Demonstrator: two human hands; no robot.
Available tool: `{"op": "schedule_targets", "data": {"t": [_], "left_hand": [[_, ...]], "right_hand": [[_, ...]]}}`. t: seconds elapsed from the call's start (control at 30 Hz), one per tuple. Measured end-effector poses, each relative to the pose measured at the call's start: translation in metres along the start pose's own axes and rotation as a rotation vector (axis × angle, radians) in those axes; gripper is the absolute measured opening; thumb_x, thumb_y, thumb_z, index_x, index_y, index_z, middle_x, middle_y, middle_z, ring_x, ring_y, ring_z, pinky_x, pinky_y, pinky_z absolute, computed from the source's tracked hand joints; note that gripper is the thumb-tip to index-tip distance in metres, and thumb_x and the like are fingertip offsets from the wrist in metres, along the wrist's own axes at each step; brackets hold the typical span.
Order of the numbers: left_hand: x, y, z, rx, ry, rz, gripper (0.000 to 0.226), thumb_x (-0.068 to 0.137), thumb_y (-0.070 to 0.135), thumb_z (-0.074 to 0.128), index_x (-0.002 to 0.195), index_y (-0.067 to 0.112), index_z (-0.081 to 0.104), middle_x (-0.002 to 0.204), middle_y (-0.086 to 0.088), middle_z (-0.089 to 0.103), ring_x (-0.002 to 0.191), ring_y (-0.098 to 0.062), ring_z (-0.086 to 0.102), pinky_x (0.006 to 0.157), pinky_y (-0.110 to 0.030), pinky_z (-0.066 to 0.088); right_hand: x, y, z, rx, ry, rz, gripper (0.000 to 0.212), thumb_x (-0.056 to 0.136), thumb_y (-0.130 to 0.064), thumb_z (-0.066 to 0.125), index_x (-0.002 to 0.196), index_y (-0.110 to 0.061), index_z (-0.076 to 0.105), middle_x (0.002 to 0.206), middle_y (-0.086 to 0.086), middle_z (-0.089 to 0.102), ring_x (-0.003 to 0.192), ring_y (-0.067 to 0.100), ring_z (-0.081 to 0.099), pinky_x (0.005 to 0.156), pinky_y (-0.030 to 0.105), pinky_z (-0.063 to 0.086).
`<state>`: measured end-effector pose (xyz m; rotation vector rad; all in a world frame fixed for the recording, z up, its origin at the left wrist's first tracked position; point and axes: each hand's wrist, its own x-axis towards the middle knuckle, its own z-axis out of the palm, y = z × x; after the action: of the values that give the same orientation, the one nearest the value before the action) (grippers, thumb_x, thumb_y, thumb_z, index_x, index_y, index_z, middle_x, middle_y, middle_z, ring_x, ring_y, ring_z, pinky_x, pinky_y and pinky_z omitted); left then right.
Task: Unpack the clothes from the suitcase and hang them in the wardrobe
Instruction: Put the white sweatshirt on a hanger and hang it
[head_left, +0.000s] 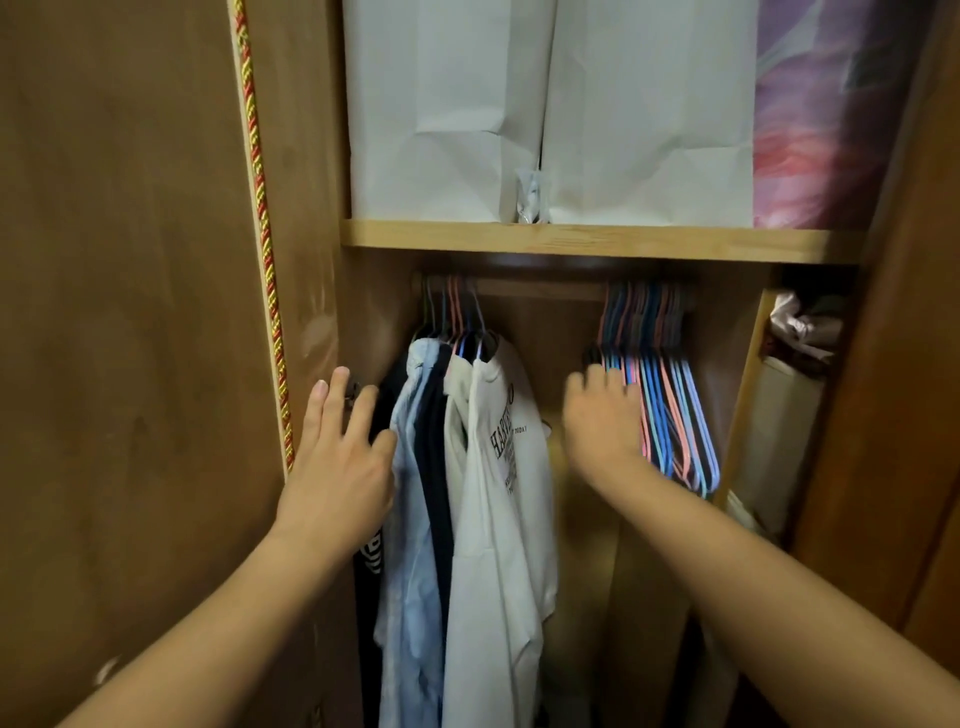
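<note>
Wardrobe rail (540, 291): white printed shirt (498, 493); pastel hangers (670, 415).

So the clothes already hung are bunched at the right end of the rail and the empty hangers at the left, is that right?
Not quite, it's the other way round. The head view shows the hung clothes at the left end of the rail and the empty hangers bunched at the right.

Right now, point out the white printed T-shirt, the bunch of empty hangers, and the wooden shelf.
white printed T-shirt (498, 519), head view, on its front panel.
empty hangers (675, 415), head view, on the sloping arms.
wooden shelf (597, 240), head view, on its front edge.
</note>
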<state>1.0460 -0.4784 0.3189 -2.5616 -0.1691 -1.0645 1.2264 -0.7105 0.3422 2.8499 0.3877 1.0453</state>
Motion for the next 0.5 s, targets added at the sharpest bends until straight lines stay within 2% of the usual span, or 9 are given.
{"op": "schedule_targets", "data": {"t": [0.1,0.2,0.3,0.43,0.5], "left_hand": [[0.0,0.0,0.0,-0.001,-0.002,0.005,0.02,0.076,0.018,0.07,0.092,0.005,0.072,0.138,-0.031,0.05,0.144,-0.058,0.02,0.123,-0.063,0.003],[0.0,0.0,-0.001,-0.009,0.003,0.007,0.019,0.076,0.017,0.07,0.089,0.004,0.072,0.136,-0.031,0.051,0.143,-0.058,0.021,0.123,-0.063,0.004],[-0.001,0.0,-0.001,-0.009,-0.005,0.009,0.019,0.076,0.017,0.071,0.089,0.005,0.072,0.135,-0.031,0.051,0.143,-0.058,0.021,0.122,-0.064,0.006],[-0.001,-0.001,-0.001,0.006,-0.012,0.018,0.02,0.076,0.019,0.072,0.091,0.005,0.072,0.135,-0.03,0.052,0.143,-0.057,0.024,0.122,-0.065,0.007],[-0.001,-0.002,-0.001,0.005,-0.016,0.018,0.02,0.075,0.018,0.072,0.091,0.005,0.071,0.133,-0.03,0.052,0.142,-0.057,0.026,0.122,-0.065,0.008]], "right_hand": [[0.003,0.018,0.008,-0.034,-0.153,0.086,0.043,0.094,-0.013,0.048,0.136,-0.004,0.045,0.13,0.013,0.057,0.119,0.031,0.055,0.097,0.042,0.042],[-0.002,0.022,0.015,0.018,-0.108,0.091,0.042,0.094,-0.004,0.049,0.136,0.001,0.044,0.129,0.015,0.058,0.106,0.031,0.066,0.086,0.039,0.052],[0.002,0.029,0.014,0.038,-0.141,0.115,0.044,0.094,0.0,0.048,0.138,0.004,0.044,0.139,0.022,0.05,0.108,0.035,0.066,0.084,0.041,0.055],[0.003,0.031,0.012,0.034,-0.159,0.106,0.033,0.094,0.001,0.047,0.125,0.001,0.058,0.122,0.019,0.064,0.107,0.034,0.067,0.086,0.041,0.055],[0.004,0.03,0.008,0.079,-0.132,0.128,0.029,0.095,0.0,0.045,0.12,0.002,0.058,0.115,0.018,0.067,0.105,0.035,0.068,0.084,0.041,0.055]]}}
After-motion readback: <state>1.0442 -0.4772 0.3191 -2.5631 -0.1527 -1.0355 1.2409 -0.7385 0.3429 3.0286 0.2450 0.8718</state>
